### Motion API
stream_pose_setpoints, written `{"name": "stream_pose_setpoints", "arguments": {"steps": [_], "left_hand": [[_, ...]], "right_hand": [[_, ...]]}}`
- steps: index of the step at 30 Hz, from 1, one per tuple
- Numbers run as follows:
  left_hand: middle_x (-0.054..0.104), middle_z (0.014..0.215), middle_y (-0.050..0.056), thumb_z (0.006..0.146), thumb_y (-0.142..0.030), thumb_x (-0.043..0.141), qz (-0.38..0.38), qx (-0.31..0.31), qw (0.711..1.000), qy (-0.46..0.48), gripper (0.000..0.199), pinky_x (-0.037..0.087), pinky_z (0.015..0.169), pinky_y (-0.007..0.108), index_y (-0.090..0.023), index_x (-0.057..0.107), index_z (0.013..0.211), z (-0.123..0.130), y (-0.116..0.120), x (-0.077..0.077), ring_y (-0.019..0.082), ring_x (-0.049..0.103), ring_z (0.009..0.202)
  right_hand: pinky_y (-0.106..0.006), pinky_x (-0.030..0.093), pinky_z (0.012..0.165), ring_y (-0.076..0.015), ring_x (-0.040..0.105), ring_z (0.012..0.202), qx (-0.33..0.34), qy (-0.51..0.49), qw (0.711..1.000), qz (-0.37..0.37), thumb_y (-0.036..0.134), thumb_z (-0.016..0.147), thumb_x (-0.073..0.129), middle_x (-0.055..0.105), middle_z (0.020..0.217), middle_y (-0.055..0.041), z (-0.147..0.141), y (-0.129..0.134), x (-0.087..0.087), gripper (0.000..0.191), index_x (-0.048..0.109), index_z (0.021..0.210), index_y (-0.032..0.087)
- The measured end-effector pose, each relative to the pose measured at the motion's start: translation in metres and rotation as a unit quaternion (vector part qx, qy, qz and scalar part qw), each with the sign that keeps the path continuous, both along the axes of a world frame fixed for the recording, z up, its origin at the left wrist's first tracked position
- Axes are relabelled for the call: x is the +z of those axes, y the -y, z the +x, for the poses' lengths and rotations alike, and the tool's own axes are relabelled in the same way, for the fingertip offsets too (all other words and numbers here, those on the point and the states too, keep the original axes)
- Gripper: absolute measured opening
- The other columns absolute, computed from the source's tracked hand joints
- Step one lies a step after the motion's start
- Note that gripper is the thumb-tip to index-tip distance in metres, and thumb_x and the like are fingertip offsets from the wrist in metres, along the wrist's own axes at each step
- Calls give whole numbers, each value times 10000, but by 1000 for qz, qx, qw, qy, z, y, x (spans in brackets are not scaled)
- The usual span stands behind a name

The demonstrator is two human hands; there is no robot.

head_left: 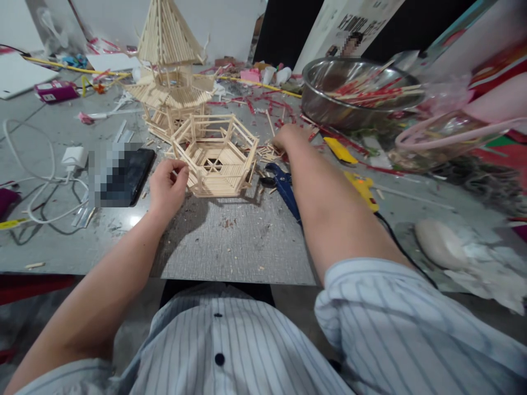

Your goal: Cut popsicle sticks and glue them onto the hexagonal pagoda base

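Observation:
A hexagonal frame of thin wooden sticks [222,185], with a railing around a slatted floor, sits on the grey table. My left hand [168,184] is at its left corner, fingers curled and thumb pressed in. Whether those fingers pinch a small piece or the frame cannot be made out. Across the frame, my right hand [292,137] reaches down into a heap of short stick pieces [267,153]; its fingers are mostly hidden. Blue-handled pliers [285,189] lie beside my right forearm. Behind the frame stands a pagoda-like stick model [164,35] with a pointed roof.
A steel bowl [329,109] holds red-and-wood sticks at the back right. Beside my right forearm lies a yellow corded tool [364,189]. On the left are a dark phone [142,170] and a white charger [74,157] with looped cable. Red scraps litter the back.

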State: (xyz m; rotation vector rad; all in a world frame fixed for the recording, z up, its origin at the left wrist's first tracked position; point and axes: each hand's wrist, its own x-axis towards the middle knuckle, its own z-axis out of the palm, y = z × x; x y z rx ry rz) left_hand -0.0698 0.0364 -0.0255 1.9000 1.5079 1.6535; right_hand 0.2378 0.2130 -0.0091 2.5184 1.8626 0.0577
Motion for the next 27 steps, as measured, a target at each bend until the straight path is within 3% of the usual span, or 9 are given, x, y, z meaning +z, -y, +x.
{"name": "stream_pose_setpoints", "arguments": {"steps": [7,10,13,18,23,25,27], "left_hand": [[573,685,-17,783,-168,576,-7,8,1000,-8,49,337,515,234,-195,615,772,0,1,3,91,427,533],[566,685,-17,781,-178,574,-6,9,1000,-6,42,341,523,233,-192,611,768,0,1,3,91,423,538],[567,690,-16,778,-179,569,-3,7,1000,-3,45,346,524,235,-191,610,766,0,1,3,90,419,534],[560,684,-19,768,-160,569,-9,13,1000,-4,49,345,521,238,-190,607,763,-2,0,2,91,417,526],[552,684,-19,778,-158,564,-11,14,1000,2,51,346,522,239,-191,602,774,-3,-1,1,95,427,531],[554,700,-14,791,-167,569,2,17,1000,1,45,355,528,239,-196,603,789,-3,0,1,101,431,544],[556,738,-3,802,-181,582,27,25,999,-3,33,377,547,243,-199,609,803,-3,1,2,109,446,574]], "right_hand": [[-615,336,964,-412,549,1159,25,-65,995,70,345,854,545,607,1211,-296,3,11,26,461,620,1180,28],[-561,349,933,-367,552,1118,23,-111,989,91,346,900,459,642,1124,-266,3,26,42,423,636,1090,12],[-437,395,884,-286,561,1060,20,-167,976,138,290,911,395,662,1104,-213,2,40,49,364,640,1032,50],[-272,416,785,-148,568,855,35,-277,922,269,169,837,491,700,969,-133,-1,46,47,107,588,798,144],[-260,363,513,-86,444,493,56,-453,841,292,75,819,464,683,726,-15,-13,61,54,231,421,661,237],[-258,324,466,-80,379,416,85,-504,807,297,5,772,463,642,618,27,-17,80,59,267,398,684,248],[-266,316,459,-81,364,407,125,-515,792,302,-18,725,499,599,566,41,-16,105,60,272,433,691,244]]}}
